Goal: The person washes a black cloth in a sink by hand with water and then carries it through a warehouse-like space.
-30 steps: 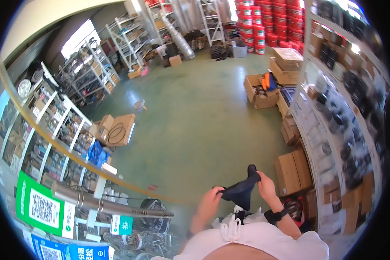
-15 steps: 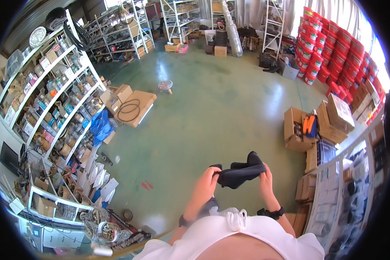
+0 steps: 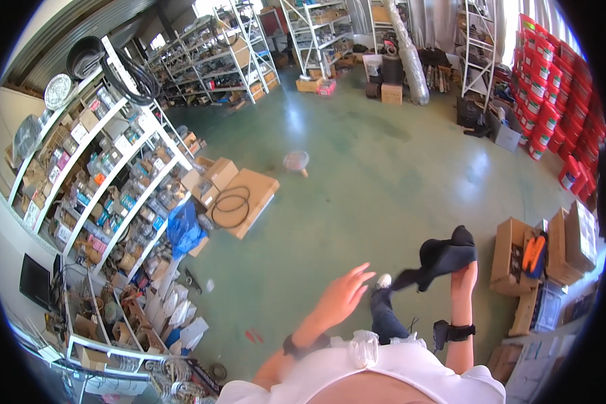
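Note:
A limp piece of black cloth, perhaps a garment, hangs bunched in the air in front of me. My right hand grips its right end, the fingers partly hidden by the cloth. One loose end of the cloth droops leftward, close to my forward leg and white shoe. To the left, my left hand is empty, its fingers stretched out and apart, with a gap between it and the cloth. Each wrist has a black band on it.
Cartons stand at the right, one holding an orange and blue item. A packed white shelf lines the left side. A flat carton with a black ring and a low stool are on the green floor. Red buckets are stacked far right.
My left hand has let go of the black cloth and opened. My right hand has carried the cloth to the right. The view has turned left, and a leg now shows in front.

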A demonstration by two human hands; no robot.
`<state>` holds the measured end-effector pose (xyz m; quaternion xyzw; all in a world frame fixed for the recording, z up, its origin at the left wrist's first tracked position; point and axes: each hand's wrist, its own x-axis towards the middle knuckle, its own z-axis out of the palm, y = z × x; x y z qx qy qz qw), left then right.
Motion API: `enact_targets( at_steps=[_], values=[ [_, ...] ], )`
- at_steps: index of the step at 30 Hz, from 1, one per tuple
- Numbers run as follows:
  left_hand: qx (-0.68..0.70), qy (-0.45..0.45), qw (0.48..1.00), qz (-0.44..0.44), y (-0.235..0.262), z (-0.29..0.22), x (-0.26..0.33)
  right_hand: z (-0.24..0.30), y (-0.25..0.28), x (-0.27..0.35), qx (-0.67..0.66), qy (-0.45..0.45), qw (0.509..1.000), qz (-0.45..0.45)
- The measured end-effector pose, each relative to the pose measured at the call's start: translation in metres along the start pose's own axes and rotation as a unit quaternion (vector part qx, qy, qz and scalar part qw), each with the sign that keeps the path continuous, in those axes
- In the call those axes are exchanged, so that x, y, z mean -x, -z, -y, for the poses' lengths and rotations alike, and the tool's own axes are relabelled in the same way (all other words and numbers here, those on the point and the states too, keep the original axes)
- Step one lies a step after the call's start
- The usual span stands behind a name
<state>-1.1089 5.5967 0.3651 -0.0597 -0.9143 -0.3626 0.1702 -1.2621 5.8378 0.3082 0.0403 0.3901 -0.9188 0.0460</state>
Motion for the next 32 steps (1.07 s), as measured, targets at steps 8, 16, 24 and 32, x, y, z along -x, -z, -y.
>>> enact_targets(
  at_steps=[8,16,24,32],
  values=[
    [-0.202,0.192,0.96,-0.008,0.019,0.115,-0.033,-0.016,-0.065,-0.15,0.111,0.081,0.984,0.111],
    [-0.164,0.323,0.932,-0.029,0.008,0.16,-0.097,-0.059,-0.123,-0.295,-0.047,0.031,0.997,0.047],
    [-0.127,0.286,0.949,0.048,0.009,0.241,-0.223,-0.041,-0.038,-0.37,0.031,0.108,0.987,-0.112],
    [-0.09,0.027,0.995,0.034,0.027,0.288,-0.393,-0.047,-0.047,-0.408,0.193,0.185,0.901,-0.341]
  ],
)
